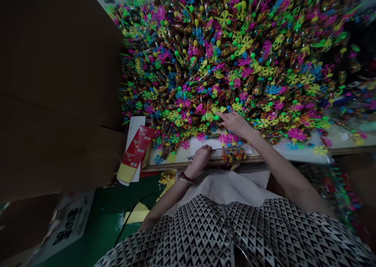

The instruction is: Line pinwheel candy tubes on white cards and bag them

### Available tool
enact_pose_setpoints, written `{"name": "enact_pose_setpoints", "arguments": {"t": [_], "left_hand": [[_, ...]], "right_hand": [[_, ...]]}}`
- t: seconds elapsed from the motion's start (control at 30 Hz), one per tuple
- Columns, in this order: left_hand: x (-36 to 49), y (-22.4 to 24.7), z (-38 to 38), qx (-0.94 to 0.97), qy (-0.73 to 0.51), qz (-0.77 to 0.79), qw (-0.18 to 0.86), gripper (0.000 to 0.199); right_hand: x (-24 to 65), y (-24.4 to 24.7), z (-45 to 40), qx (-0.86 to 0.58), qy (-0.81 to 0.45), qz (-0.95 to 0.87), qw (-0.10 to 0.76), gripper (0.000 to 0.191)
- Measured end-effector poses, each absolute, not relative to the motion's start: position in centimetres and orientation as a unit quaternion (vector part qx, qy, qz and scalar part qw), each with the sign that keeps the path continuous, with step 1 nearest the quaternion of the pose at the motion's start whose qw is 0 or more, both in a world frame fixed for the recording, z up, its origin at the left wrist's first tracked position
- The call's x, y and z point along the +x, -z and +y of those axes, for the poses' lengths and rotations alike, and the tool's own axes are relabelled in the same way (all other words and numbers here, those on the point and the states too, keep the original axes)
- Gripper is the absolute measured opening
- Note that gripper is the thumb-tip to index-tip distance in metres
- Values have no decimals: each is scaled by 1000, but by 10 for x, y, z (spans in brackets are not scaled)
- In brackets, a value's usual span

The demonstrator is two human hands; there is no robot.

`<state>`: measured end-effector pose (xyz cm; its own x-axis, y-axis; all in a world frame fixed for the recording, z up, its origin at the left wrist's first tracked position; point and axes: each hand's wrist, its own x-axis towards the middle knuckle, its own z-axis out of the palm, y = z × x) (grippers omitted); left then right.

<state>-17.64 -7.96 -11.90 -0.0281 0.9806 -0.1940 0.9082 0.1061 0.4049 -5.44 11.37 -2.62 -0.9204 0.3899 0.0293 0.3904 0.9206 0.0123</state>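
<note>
My left hand (202, 157) is closed on a thin black notched strip (190, 157) at the table's front edge. Several small toys (233, 153), clear tubes filled with orange, red and green beads and topped with pink fans, lie in a row at the strip's right part. My right hand (237, 124) reaches over them to the near side of a big toy pile (205, 63). Its index finger is stretched out at a yellow fan (216, 108); the other fingers are partly bent, and I see nothing held in them. White paper (196, 143) lies under the strip.
Red printed cards (138, 147) lie on the table's left corner. A large brown cardboard box (58, 82) stands along the left side. Below it is a green floor (100, 220) with yellow paper scraps (138, 214). A clear plastic bag (299, 151) lies at the right.
</note>
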Motion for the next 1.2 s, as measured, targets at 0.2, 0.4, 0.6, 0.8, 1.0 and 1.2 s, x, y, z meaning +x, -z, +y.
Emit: {"name": "enact_pose_setpoints", "arguments": {"t": [0.2, 0.4, 0.6, 0.8, 1.0, 1.2], "left_hand": [[-172, 116, -65, 637, -106, 721, 253, 28], [-173, 118, -67, 652, -113, 708, 249, 28], [-172, 121, -68, 655, -95, 712, 236, 26], [-177, 110, -65, 659, -69, 713, 228, 23], [-178, 109, -63, 642, -66, 724, 244, 26], [-176, 110, -65, 628, -76, 734, 247, 26]], "right_hand": [[-31, 25, 23, -390, -104, -912, -71, 42], [-21, 79, -26, -472, -84, -875, -72, 43], [-29, 105, -36, -479, -47, -875, -54, 42], [-11, 70, -8, -447, -105, -888, -23, 45], [-6, 50, 70, -520, -39, -851, 58, 64], [-34, 75, 96, -511, -132, -846, 77, 39]]}}
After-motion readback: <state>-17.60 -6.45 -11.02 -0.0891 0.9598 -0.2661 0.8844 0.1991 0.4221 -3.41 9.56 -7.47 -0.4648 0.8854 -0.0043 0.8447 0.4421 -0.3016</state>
